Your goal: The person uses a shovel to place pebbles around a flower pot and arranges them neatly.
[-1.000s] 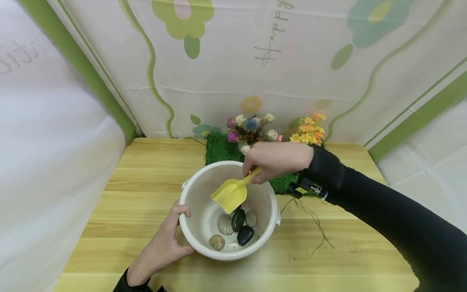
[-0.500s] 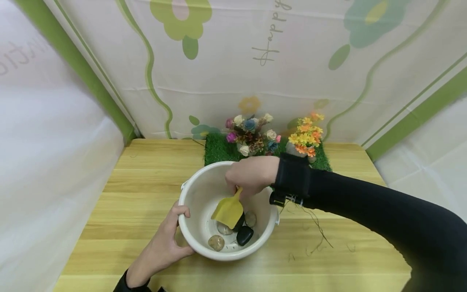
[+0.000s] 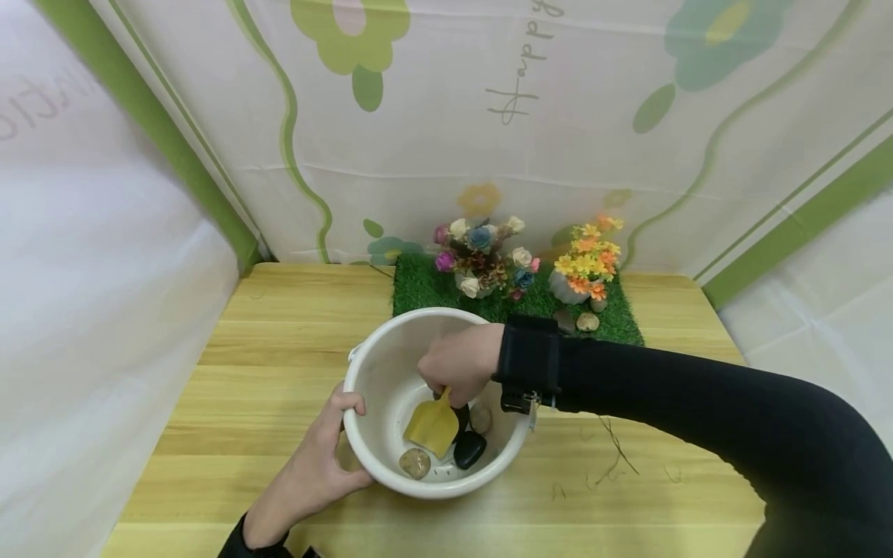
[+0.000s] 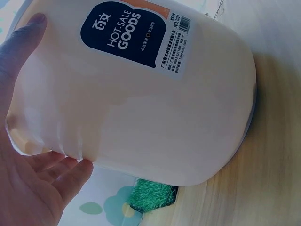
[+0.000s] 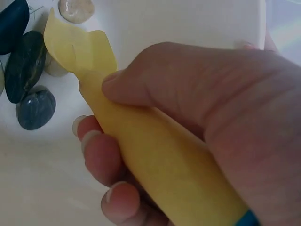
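Observation:
A white bucket (image 3: 432, 490) stands on the wooden table, its mouth facing up toward me. My left hand (image 3: 317, 461) grips its left side, with fingers hooked over the rim and thumb against the outer wall. Inside the bucket, my right hand (image 3: 463, 360) holds a small yellow shovel (image 3: 432, 428) by the handle, blade down near the bottom. Several stones lie there: a tan one (image 3: 415, 463), a black one (image 3: 470, 449), a greyish one (image 3: 480, 417) and dark ones (image 5: 26, 66) beside the blade. The blade covers part of the stones in the head view.
Behind the bucket lies a green turf mat (image 3: 422, 287) bearing a mixed flower pot (image 3: 481, 260), an orange-yellow flower pot (image 3: 582, 263) and small stones (image 3: 587, 322). Thin dry strands (image 3: 617, 446) lie right of the bucket. A patterned curtain (image 3: 432, 139) hangs behind the table.
My right hand has gone down and left into the bucket, lowering the shovel from near the rim to the stones at the bottom. My left hand keeps its hold on the bucket.

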`<state>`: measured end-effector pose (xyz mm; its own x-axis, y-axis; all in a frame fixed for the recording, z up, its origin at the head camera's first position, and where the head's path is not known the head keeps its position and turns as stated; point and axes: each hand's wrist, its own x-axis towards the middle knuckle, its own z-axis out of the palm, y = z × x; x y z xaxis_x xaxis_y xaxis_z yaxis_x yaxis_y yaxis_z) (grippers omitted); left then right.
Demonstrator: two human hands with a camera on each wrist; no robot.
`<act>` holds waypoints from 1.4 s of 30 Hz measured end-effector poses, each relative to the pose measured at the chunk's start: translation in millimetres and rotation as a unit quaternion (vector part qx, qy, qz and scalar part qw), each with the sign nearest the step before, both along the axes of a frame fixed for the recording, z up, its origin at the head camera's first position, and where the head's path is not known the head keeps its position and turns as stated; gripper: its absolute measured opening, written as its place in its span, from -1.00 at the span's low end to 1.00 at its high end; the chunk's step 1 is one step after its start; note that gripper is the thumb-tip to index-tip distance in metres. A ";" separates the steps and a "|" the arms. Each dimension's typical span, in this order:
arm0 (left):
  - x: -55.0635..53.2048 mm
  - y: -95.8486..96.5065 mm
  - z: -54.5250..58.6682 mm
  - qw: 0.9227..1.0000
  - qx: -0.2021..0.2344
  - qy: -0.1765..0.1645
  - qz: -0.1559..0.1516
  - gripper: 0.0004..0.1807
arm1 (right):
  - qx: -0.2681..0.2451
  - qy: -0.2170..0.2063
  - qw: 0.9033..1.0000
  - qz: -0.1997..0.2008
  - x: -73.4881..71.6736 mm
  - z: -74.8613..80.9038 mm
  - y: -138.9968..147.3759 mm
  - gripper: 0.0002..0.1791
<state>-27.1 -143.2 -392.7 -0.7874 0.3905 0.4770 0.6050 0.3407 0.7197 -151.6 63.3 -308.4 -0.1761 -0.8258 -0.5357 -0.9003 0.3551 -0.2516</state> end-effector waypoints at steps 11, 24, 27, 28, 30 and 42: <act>-0.3 0.0 1.9 1.000 0.002 0.000 0.003 -0.27 | 0.006 -0.031 0.999 0.011 -3.0 -6.3 -5.9 -0.55; -1.7 2.0 1.7 1.000 0.009 0.004 -0.004 -0.28 | -0.024 -0.110 0.992 0.053 -41.4 -80.1 0.8 -0.59; -1.9 1.9 1.9 1.000 0.009 0.000 -0.005 -0.27 | -0.027 -0.159 0.986 0.046 -34.6 -57.7 -1.1 -0.59; -1.8 1.8 1.8 1.000 0.009 -0.001 -0.005 -0.27 | -0.034 -0.169 0.984 0.047 -32.6 -52.2 -0.8 -0.59; -1.7 1.7 1.5 1.000 0.009 -0.003 -0.006 -0.27 | -0.044 -0.188 0.980 0.046 -28.4 -40.1 -0.2 -0.58; -0.5 -0.3 -0.9 1.000 0.010 -0.011 -0.002 -0.26 | -0.057 -0.219 0.974 0.028 -29.3 -34.1 1.5 -0.79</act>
